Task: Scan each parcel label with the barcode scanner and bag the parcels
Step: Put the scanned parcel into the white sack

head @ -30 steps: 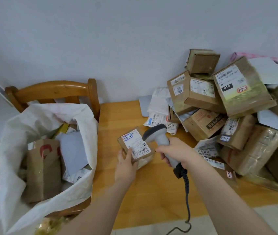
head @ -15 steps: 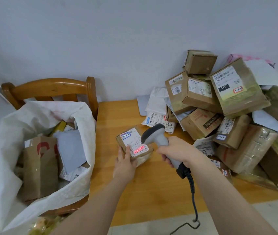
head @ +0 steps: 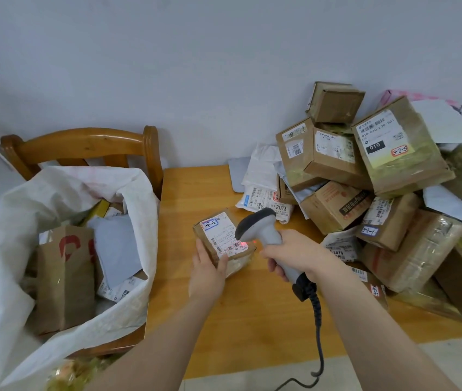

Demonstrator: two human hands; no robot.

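A small brown parcel [head: 218,235] with a white label rests tilted on the wooden table [head: 241,320]. My left hand [head: 208,270] grips its near left corner. My right hand [head: 294,256] is closed around the handle of a grey barcode scanner [head: 258,225], whose head sits just right of the label. A red scan light falls on the barcode at the label's lower edge. To the left, a white woven bag [head: 69,249] stands open on a wooden chair [head: 83,148], holding several parcels.
A heap of brown boxes and white mailers [head: 379,193] fills the table's right side up to the wall. The scanner's coiled cable [head: 318,328] hangs over the table's front edge. The chair with the bag touches the table's left edge.
The red scan light came on across the label half a second ago and still shows. Both hands and the parcel have stayed nearly in place.
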